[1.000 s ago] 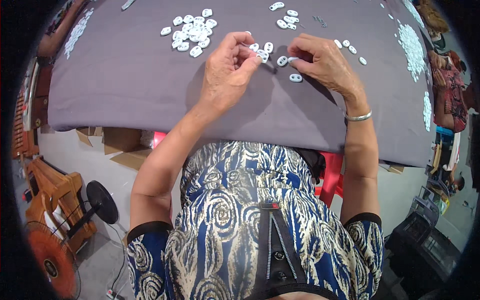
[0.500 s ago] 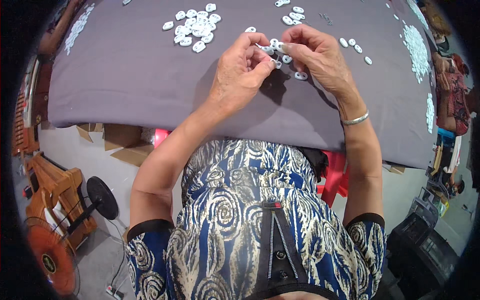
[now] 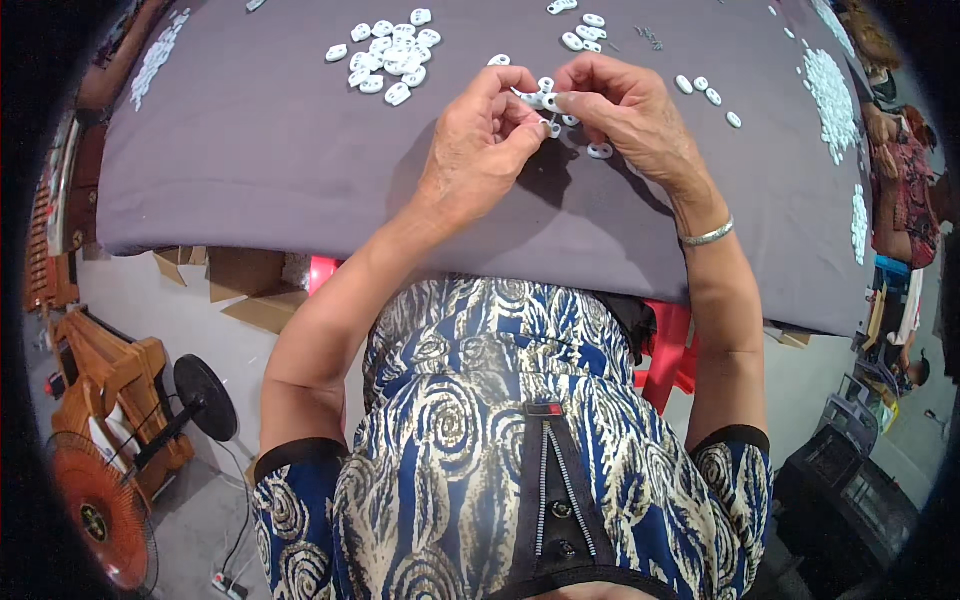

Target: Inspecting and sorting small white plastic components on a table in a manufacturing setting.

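Observation:
Over the table, my left hand is closed, pinching a small white plastic piece between thumb and fingertip. A thin spring-like bit seems to stand up from that piece, too small to be sure. My right hand, also closed, grips a white two-hole cord lock part just above it. The two held pieces are nearly touching. Below my right fingers lies a loose oval two-hole part. Other white parts show behind my fingertips, partly hidden by them.
A pile of white cord locks lies left of my hands. Beyond my right hand are oval parts and tiny grey springs. A heap of small white pieces spreads along the grey-clothed table's right side. An orange fan stands lower left.
My right hand has shifted slightly left, bringing its cord lock part down over the piece in my left hand. The left hand stays almost still.

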Available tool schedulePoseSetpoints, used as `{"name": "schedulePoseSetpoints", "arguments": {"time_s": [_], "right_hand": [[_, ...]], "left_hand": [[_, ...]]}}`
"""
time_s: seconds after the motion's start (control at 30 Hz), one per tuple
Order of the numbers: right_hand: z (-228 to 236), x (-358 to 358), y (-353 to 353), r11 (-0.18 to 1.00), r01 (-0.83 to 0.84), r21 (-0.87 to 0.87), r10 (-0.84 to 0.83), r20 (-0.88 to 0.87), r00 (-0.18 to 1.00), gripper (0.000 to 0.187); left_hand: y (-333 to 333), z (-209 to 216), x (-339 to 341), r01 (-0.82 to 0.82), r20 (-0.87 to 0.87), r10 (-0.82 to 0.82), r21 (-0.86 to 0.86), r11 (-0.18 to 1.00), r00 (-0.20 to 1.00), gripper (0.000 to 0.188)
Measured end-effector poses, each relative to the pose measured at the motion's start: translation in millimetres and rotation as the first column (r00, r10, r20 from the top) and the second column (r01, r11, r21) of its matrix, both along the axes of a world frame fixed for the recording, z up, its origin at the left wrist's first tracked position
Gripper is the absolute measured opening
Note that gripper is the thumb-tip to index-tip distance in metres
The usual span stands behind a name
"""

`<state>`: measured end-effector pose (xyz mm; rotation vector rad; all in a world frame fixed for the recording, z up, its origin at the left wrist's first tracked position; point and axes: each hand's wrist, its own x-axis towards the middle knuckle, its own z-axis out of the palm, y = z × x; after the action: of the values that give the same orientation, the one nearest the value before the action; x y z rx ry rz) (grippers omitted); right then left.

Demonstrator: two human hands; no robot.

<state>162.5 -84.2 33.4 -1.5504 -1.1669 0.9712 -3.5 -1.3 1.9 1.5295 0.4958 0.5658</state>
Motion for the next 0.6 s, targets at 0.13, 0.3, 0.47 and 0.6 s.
{"name": "schedulePoseSetpoints", "arguments": {"time_s": [0.13,0.3,0.47,0.6], "right_hand": [[0.3,-0.2,-0.2,1.000,-0.025,0.011,0.025,0.026,0.999,0.011],[-1.9,-3.3,-0.2,0.999,-0.053,0.005,0.053,-0.011,0.999,0.010],[-4.7,-5.2,0.1,0.996,-0.068,0.056,0.067,0.023,0.997,0.009],[-3.2,-2.7,-0.8,0.996,-0.082,-0.027,0.081,-0.029,0.996,0.011]], "left_hand": [[0.1,0.1,0.4,-0.002,0.015,0.002,-0.007,1.000,1.000,0.032],[-0.2,-0.2,-0.8,-0.002,0.016,0.002,-0.030,1.000,1.000,0.032],[-2.3,-3.3,1.4,-0.051,0.093,0.061,-0.102,0.993,0.994,0.027],[-0.3,-3.2,1.4,-0.057,0.074,0.061,-0.061,0.997,0.995,0.027]]}}
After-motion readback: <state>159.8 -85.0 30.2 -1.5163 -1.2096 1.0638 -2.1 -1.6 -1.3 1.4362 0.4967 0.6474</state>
